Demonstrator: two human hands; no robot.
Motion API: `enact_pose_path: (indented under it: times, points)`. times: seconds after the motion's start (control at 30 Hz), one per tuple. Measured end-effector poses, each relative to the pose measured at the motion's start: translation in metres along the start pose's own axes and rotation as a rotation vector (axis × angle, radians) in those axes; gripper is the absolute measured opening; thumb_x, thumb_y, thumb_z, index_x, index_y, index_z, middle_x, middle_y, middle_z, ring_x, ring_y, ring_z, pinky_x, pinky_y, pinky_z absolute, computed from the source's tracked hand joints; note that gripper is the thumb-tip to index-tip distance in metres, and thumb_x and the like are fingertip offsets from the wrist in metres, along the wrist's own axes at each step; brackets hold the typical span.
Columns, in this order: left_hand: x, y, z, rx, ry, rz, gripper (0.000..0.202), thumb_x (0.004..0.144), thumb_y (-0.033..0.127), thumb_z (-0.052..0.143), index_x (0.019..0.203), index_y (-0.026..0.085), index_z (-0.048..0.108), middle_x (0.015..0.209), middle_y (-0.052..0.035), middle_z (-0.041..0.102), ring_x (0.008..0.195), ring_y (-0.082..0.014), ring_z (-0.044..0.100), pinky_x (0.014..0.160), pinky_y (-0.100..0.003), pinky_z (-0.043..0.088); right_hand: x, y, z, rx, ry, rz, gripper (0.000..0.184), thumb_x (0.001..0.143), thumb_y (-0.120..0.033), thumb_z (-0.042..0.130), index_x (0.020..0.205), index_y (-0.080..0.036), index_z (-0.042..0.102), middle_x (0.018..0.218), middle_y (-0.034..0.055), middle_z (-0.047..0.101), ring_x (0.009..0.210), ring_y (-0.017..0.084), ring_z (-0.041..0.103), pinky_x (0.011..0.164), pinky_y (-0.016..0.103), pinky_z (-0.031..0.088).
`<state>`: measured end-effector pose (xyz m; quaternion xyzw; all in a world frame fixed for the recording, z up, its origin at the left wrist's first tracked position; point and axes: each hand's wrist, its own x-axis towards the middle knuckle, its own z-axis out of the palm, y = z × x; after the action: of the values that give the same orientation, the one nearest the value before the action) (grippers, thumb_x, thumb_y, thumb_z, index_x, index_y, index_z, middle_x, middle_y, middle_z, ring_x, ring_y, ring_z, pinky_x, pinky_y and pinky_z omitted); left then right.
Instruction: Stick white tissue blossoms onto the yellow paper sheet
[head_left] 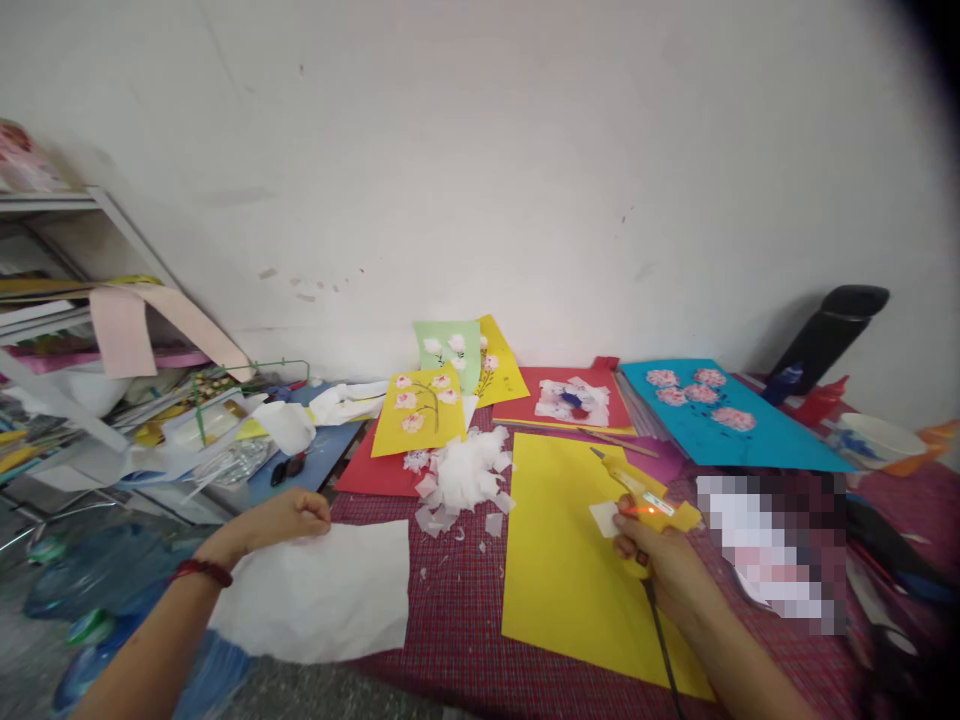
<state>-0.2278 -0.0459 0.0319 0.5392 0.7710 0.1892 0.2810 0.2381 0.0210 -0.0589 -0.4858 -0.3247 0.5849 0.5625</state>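
My left hand (pixel 304 513) is closed at the top edge of a white paper sheet (pixel 322 595), which spreads below it at the table's front left. In my right hand (pixel 652 545) is a yellow hot glue gun (pixel 637 487) with an orange light glowing on it. Its nozzle points up and left, and a black cord trails down. A small white paper piece (pixel 602 518) shows beside the right fingers. Under that hand lies a large yellow sheet (pixel 562 570). Between my hands is a pile of torn white paper pieces (pixel 465 470).
Decorated cards in yellow (pixel 420 400) and green (pixel 448 345) stand behind the pile. A blue sheet with paper flowers (pixel 720 410), a black bottle (pixel 832 330) and a white bowl (pixel 877 440) are to the right. A cluttered shelf (pixel 112 280) stands left.
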Motion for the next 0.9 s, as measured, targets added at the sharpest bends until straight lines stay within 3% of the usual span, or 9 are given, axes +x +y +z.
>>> enact_pose_path:
  times: [0.1,0.23,0.4,0.5,0.6,0.7,0.8,0.9]
  points:
    - [0.015,-0.003,0.018,0.024,-0.199,0.075,0.01,0.05,0.03,0.06,0.046,0.022,0.057,0.049,0.0007,0.054,0.051,-0.0174,0.05,0.049,-0.024,0.036,0.0,0.001,0.0,0.0,-0.011,0.016,0.032,0.052,-0.029,0.073,0.076,-0.019,0.054,0.054,-0.0064,0.045,0.039,0.007,0.039,0.037,0.021,0.027]
    - [0.029,-0.003,0.047,0.218,0.011,0.234,0.011,0.062,0.031,0.053,0.056,0.023,0.058,0.062,-0.0017,0.058,0.062,-0.0189,0.052,0.06,-0.027,0.038,-0.002,0.001,0.001,0.012,-0.006,0.023,0.032,0.054,-0.03,0.074,0.076,-0.019,0.054,0.051,-0.0068,0.044,0.039,0.007,0.039,0.038,0.022,0.03]
    - [0.021,0.003,0.079,0.306,0.074,0.399,0.022,0.078,0.035,0.044,0.069,0.023,0.061,0.076,-0.0051,0.061,0.075,-0.021,0.056,0.069,-0.03,0.041,-0.005,-0.002,0.003,0.002,-0.019,0.036,0.032,0.055,-0.03,0.074,0.076,-0.019,0.053,0.051,-0.0069,0.044,0.04,0.007,0.04,0.04,0.021,0.031]
    - [0.01,0.0,0.096,0.283,0.156,0.449,0.027,0.082,0.039,0.043,0.088,0.023,0.063,0.092,-0.0075,0.063,0.089,-0.0227,0.056,0.08,-0.035,0.042,-0.005,-0.004,0.003,-0.001,-0.026,0.045,0.032,0.056,-0.03,0.073,0.076,-0.019,0.052,0.053,-0.0069,0.044,0.04,0.006,0.039,0.041,0.022,0.033]
    - [0.0,-0.012,0.115,0.314,0.243,0.464,0.036,0.083,0.039,0.043,0.112,0.023,0.057,0.115,-0.0093,0.058,0.11,-0.0245,0.049,0.096,-0.042,0.034,-0.004,-0.004,0.002,-0.011,-0.03,0.049,0.031,0.056,-0.03,0.073,0.077,-0.019,0.052,0.053,-0.0065,0.044,0.04,0.007,0.04,0.041,0.022,0.032]
    - [-0.013,-0.017,0.132,0.374,0.331,0.425,0.041,0.084,0.037,0.042,0.12,0.022,0.052,0.123,-0.0112,0.053,0.116,-0.0266,0.045,0.1,-0.049,0.03,-0.002,-0.002,-0.001,-0.023,-0.026,0.049,0.031,0.057,-0.03,0.073,0.078,-0.018,0.053,0.054,-0.0059,0.045,0.041,0.007,0.04,0.041,0.023,0.031]
    - [-0.029,0.008,0.145,0.332,0.337,0.475,0.039,0.082,0.034,0.045,0.118,0.021,0.054,0.121,-0.0121,0.054,0.114,-0.0271,0.046,0.098,-0.049,0.033,0.0,0.003,-0.003,-0.029,-0.045,0.049,0.031,0.058,-0.029,0.073,0.081,-0.019,0.054,0.057,-0.0057,0.047,0.042,0.007,0.042,0.042,0.023,0.032]
    - [-0.04,0.063,0.157,0.122,0.11,0.609,0.032,0.082,0.029,0.047,0.111,0.023,0.058,0.117,-0.0084,0.057,0.11,-0.0223,0.049,0.096,-0.04,0.038,0.0,0.008,-0.005,-0.048,-0.075,0.033,0.029,0.061,-0.029,0.072,0.082,-0.019,0.054,0.058,-0.0058,0.047,0.043,0.007,0.042,0.043,0.023,0.031]
